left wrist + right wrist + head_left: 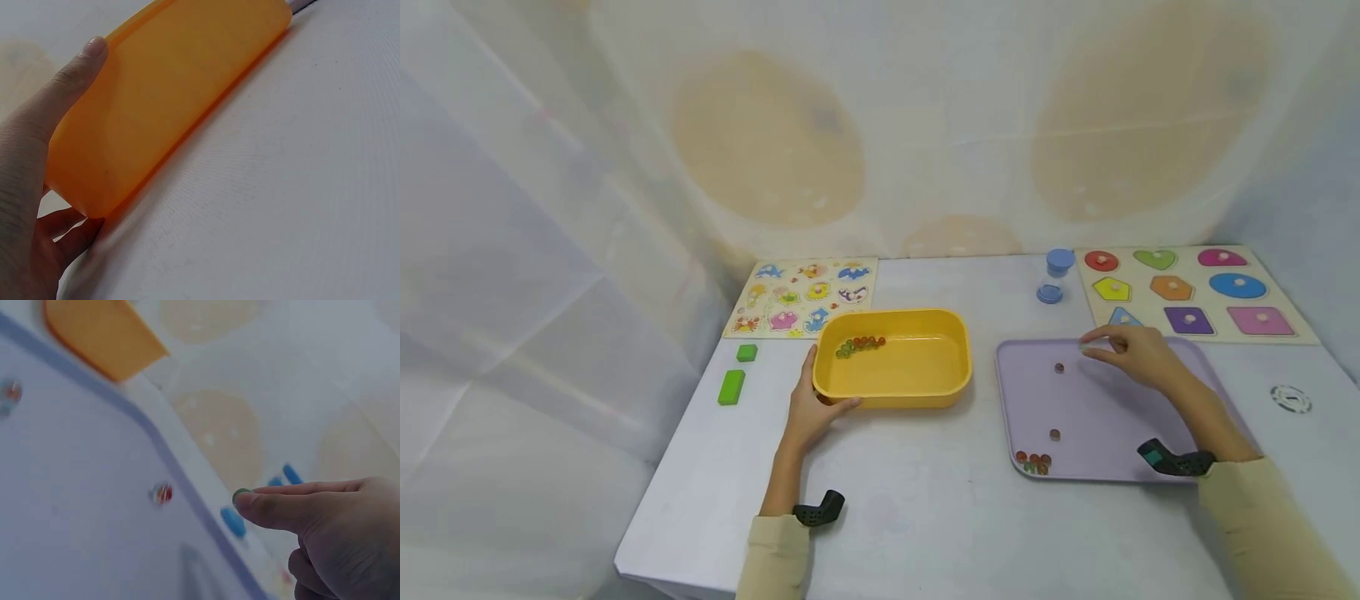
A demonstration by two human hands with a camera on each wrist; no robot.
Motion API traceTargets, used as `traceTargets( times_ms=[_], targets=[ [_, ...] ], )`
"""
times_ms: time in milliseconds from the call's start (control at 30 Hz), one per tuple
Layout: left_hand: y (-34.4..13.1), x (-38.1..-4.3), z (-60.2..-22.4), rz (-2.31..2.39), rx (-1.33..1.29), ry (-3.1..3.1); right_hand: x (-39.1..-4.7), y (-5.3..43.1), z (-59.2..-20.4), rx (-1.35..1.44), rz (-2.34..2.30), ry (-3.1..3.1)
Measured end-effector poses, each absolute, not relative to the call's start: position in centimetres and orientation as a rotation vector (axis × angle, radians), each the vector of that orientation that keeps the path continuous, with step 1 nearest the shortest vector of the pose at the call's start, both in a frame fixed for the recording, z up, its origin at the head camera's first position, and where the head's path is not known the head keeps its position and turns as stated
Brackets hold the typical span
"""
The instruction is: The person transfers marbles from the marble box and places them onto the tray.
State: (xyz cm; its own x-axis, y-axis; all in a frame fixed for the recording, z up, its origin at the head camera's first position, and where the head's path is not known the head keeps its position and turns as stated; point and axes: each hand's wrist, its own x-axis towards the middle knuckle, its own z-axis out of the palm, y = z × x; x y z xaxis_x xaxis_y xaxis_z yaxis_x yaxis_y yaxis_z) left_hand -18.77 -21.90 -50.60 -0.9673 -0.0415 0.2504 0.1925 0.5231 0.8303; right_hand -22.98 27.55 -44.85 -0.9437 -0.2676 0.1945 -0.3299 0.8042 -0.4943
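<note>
On a white bench, the left hand grips a rectangular yellow plastic tub mid-frame, seemingly steadying it, while the right hand pinches a small green bead above a flat lilac tray, right.

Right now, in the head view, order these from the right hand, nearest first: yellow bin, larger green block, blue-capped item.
1. Blue-capped item: ahead-left, beyond the purple tray.
2. Yellow bin: left of the tray.
3. Larger green block: far left.
</note>
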Motion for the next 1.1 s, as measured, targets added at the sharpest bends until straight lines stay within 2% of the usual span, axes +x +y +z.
traceTargets(
  times_ms=[167,367,633,833,1100],
  targets=[
    [-22.0,-18.8,-50.6,-1.43,-0.133,-2.518,-22.1,29.9,-46.9,0.459,0.801,-2.921],
    [-22.0,-18.7,-50.6,-1.431,-0.139,-2.517,-21.8,30.6,-48.4,0.395,0.794,-3.0],
    [-22.0,-18.7,-50.7,-1.433,-0.136,-2.523,-21.7,28.8,-46.7,0.425,0.791,-2.882],
    [-22.0,-18.7,-50.7,-1.423,-0.137,-2.527,-23.6,23.9,-43.6,0.561,0.905,-2.765],
    [-21.9,-18.8,-50.6,-1.439,-0.135,-2.519,-27.9,12.2,-40.5,0.883,1.066,-2.742]
  ],
)
